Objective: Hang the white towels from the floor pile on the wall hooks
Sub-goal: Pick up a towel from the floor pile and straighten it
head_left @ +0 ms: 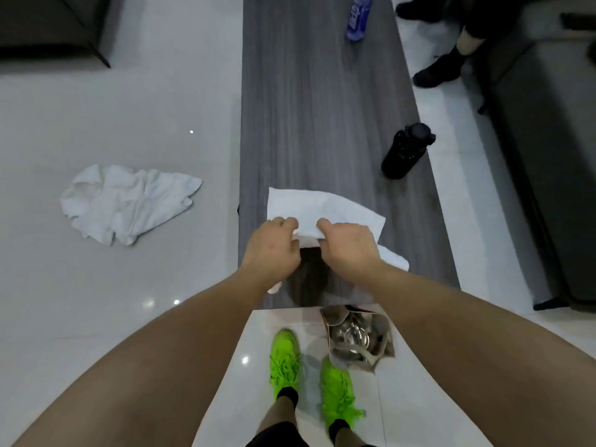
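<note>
A: Over the near end of the grey table (pixel 322 108), both hands pinch one white towel (pixel 325 206) — left hand (pixel 272 250) and right hand (pixel 346 250) side by side, fingers curled on its near edge.

B: Floor pile?

A: Crumpled towel pile (pixel 129 203) on the pale floor, at about 9 o'clock, well apart from the table.

B: Other items?

A: Black bottle (pixel 407 150) at 2 o'clock on the table edge; blue bottle (pixel 358 17) at 12 — far end. Green shoes (pixel 314 382) at 6 o'clock.
</note>
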`<state>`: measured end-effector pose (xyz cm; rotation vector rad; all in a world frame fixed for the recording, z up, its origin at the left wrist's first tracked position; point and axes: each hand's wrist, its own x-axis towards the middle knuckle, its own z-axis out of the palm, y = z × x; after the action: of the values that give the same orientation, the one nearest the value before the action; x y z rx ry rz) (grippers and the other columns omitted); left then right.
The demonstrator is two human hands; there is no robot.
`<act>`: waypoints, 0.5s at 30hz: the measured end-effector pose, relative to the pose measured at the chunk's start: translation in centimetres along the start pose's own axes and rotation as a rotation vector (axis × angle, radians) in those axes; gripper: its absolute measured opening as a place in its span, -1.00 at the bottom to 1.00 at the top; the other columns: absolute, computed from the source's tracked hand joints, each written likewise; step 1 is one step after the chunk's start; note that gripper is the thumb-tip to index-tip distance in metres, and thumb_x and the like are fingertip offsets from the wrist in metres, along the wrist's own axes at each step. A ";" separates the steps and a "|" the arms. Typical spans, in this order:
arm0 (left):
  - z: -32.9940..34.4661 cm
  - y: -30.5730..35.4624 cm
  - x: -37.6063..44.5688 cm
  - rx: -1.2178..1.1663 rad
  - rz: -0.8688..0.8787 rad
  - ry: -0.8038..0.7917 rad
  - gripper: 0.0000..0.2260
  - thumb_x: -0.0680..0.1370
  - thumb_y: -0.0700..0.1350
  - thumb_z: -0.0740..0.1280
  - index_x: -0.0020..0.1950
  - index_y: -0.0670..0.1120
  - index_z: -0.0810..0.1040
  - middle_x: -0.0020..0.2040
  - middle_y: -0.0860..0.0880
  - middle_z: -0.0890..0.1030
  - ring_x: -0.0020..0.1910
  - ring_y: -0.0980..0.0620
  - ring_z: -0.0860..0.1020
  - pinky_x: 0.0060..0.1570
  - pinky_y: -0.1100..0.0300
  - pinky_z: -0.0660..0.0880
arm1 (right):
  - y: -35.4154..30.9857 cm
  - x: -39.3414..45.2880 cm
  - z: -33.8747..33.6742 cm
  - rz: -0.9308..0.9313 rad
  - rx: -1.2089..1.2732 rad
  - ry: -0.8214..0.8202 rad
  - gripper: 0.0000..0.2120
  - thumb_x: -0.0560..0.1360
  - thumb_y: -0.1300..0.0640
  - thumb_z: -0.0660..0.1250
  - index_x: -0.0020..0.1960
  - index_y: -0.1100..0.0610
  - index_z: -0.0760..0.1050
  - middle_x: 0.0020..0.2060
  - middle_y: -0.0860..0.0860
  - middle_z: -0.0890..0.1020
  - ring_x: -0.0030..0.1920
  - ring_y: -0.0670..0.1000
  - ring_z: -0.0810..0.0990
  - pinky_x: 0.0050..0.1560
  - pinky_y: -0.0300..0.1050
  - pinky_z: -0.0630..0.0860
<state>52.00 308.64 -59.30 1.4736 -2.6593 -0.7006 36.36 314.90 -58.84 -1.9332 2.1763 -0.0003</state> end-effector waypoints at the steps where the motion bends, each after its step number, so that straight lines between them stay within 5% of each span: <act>1: -1.9 0.6 0.0 -0.003 -0.010 0.004 -0.70 0.59 -0.06 0.25 0.31 -0.05 0.46 0.13 -0.04 0.55 0.08 -0.08 0.51 0.05 -0.01 0.53 | 0.0 0.2 -1.9 -0.005 0.004 -0.001 -0.85 0.54 0.11 0.20 0.10 0.08 0.41 -0.22 0.07 0.63 -0.24 0.17 0.55 -0.29 -0.05 0.31; 4: -7.8 2.1 0.6 0.026 0.031 0.058 -0.73 0.57 -0.03 0.24 0.24 -0.05 0.46 0.07 -0.04 0.53 0.04 -0.09 0.51 0.00 -0.01 0.52 | -0.3 0.8 -8.1 -0.001 -0.033 0.020 -0.87 0.56 0.10 0.21 0.09 0.08 0.41 -0.16 0.07 0.64 -0.23 0.17 0.54 -0.26 -0.06 0.28; 10: -20.4 6.8 1.1 0.068 0.002 0.210 -0.68 0.58 -0.14 0.20 0.34 -0.05 0.45 0.22 -0.05 0.53 0.11 -0.08 0.51 0.09 0.02 0.52 | -1.7 0.8 -20.3 0.040 -0.066 0.161 -0.94 0.55 0.15 0.19 -0.07 0.06 0.29 -0.42 -0.04 0.32 -0.35 0.12 0.39 -0.31 -0.07 0.22; 15: -29.3 11.2 -0.5 0.112 0.015 0.320 -0.67 0.56 -0.16 0.22 0.32 -0.05 0.46 0.21 -0.04 0.52 0.09 -0.07 0.51 0.09 0.00 0.54 | -3.4 -0.4 -29.1 0.023 -0.024 0.306 -0.94 0.54 0.12 0.22 0.00 0.08 0.43 -0.27 0.02 0.55 -0.30 0.09 0.49 -0.29 -0.08 0.37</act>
<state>50.05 303.22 -28.49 1.4466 -2.4943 -0.2884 34.79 310.40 -29.94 -2.0352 2.3958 -0.2849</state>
